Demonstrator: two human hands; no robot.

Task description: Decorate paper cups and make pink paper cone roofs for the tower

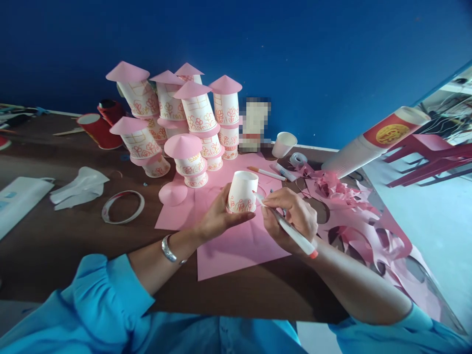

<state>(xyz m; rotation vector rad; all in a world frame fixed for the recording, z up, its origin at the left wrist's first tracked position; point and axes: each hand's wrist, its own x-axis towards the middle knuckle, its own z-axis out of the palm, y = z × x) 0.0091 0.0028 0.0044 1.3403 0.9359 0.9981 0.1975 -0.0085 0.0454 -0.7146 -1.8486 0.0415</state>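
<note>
My left hand (217, 216) fingers clasp the paper cup (241, 198); right hand (291, 216) fingers pinch the marker (285, 227), so I'd steady the cup for clean lines

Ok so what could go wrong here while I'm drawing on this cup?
The left hand holds the upside-down white paper cup in a light grip while the right hand presses the orange-capped white marker against it, so the thin wall may dent or the line may slip. The leaning stacks of pink-roofed decorated cups stand close behind; a nudge could topple them.
</note>
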